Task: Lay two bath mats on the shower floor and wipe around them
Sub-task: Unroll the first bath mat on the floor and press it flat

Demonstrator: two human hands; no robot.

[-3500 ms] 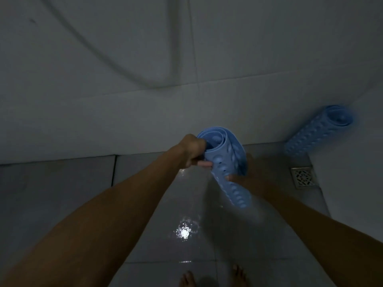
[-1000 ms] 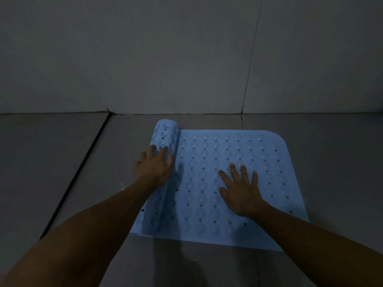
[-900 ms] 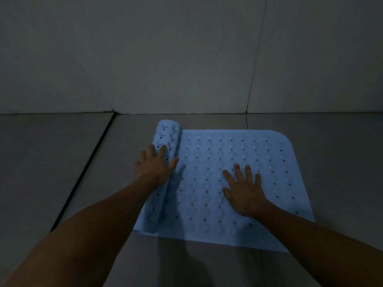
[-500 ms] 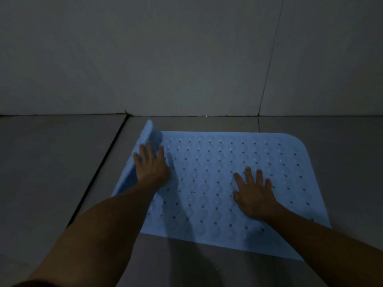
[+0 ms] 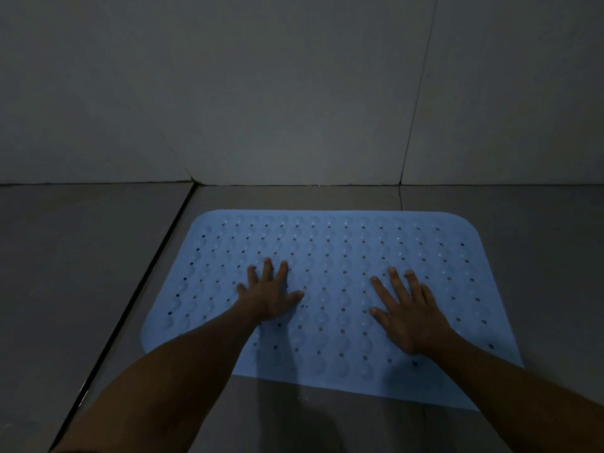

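Pretty dim in here, but the tiled wall [image 5: 294,86] fills the whole top half, plain grey panels with a thin seam running down on the right. Below that is the shower floor [image 5: 81,273], big grey tiles, with a dark grout line cutting diagonally from the wall corner down toward the bottom left.

The light blue bath mat [image 5: 343,243] is spread flat on the floor, its far edge just short of the wall and its left edge just beside that dark grout line. Rounded corners, rows of little drain holes and bumpy scallop shapes all over it. Only this one mat shows in the view.

Both forearms come in from the bottom corners. The left hand [image 5: 269,297] is palm down on the left-middle part of the mat, fingers straight and spread, thumb out to the right, not gripping anything, just pressing flat. The right hand [image 5: 410,313] does the same thing on the right-middle part, fingers fanned out and flat against the mat, nothing held. The hands sit well apart from each other, with a bare strip of mat between them.
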